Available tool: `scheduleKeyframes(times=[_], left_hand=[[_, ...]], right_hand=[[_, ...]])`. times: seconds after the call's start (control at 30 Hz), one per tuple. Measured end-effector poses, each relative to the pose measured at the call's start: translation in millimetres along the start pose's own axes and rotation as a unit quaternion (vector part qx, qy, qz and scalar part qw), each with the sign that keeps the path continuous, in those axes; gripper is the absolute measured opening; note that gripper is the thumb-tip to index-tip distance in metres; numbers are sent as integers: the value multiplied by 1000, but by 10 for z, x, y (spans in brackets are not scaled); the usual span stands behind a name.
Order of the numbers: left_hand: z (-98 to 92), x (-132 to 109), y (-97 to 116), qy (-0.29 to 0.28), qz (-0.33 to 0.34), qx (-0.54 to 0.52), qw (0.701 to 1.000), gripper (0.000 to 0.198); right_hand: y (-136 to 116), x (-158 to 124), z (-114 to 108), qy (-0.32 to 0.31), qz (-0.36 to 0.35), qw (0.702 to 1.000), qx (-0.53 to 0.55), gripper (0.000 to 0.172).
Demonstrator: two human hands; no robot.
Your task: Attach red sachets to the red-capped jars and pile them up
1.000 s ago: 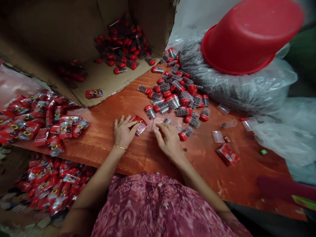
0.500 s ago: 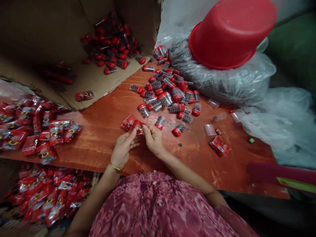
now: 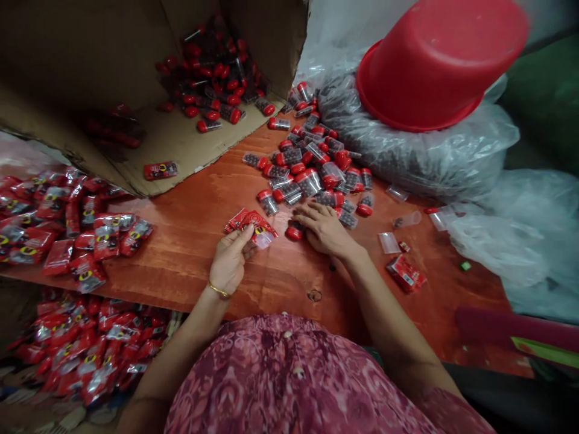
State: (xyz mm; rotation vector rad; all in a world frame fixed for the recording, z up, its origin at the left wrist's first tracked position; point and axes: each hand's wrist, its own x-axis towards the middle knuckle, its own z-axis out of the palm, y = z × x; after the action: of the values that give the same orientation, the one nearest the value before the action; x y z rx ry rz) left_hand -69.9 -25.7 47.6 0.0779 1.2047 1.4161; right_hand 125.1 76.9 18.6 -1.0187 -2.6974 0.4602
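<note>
My left hand point(image 3: 230, 262) pinches one red sachet point(image 3: 257, 226) between thumb and fingers, just above the wooden table point(image 3: 190, 241). My right hand point(image 3: 326, 229) lies spread, not closed, its fingertips touching one red-capped vial point(image 3: 294, 232) at the near edge of the vial pile point(image 3: 312, 172). I judge this to be the picking step. Next, the fingers must close on that single vial and line it up with the sachet mouth. The pile holds roughly two dozen vials. The filled sachets point(image 3: 67, 223) at left are too many to count.

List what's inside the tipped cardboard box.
Cardboard box holds a pile of red-capped vials at the back, one red packet on its flap. The dark left corner cannot be made out.
</note>
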Motion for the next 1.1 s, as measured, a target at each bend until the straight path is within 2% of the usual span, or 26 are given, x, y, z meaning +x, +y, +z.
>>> scheduleKeyframes(times=[0.07, 0.13, 0.23, 0.3, 0.4, 0.5, 0.6, 0.7, 0.87, 0.97, 1.1], left_hand=[[42, 1, 0, -7, -7, -7, 1000, 31], [69, 2, -3, -13, -4, -7, 1000, 32], [87, 4, -9, -12, 12, 8, 1000, 34], [101, -2, -22, -14, 26, 26, 999, 36], [134, -27, -72, -38, 54, 55, 996, 38], [164, -63, -133, -73, 77, 78, 991, 38], [178, -104, -154, -90, 73, 83, 990, 39], [193, -139, -135, -88, 64, 76, 991, 38], [203, -127, -111, -107, 44, 69, 991, 38], [181, -82, -108, -95, 36, 76, 992, 37], [171, -64, -98, -106, 18, 84, 991, 36]], right_hand=[[58, -30, 27, -14, -11, 1000, -12, 26], [13, -112, 58, 12, -6, 999, 29, 24], [-181, -322, 56, 58, 35, 978, 196, 27], [-350, -465, 29, 69, 78, 936, 337, 30], [-586, -583, -8, 49, 139, 856, 496, 30], [-725, -564, -15, 10, 185, 795, 577, 28], [-760, -494, -10, -19, 221, 760, 611, 26], [-751, -453, -9, -15, 240, 752, 613, 26], [-752, -476, -13, -11, 244, 759, 603, 25], [-760, -502, -19, -11, 241, 767, 594, 25], [-776, -509, -55, -3, 221, 787, 576, 25]])
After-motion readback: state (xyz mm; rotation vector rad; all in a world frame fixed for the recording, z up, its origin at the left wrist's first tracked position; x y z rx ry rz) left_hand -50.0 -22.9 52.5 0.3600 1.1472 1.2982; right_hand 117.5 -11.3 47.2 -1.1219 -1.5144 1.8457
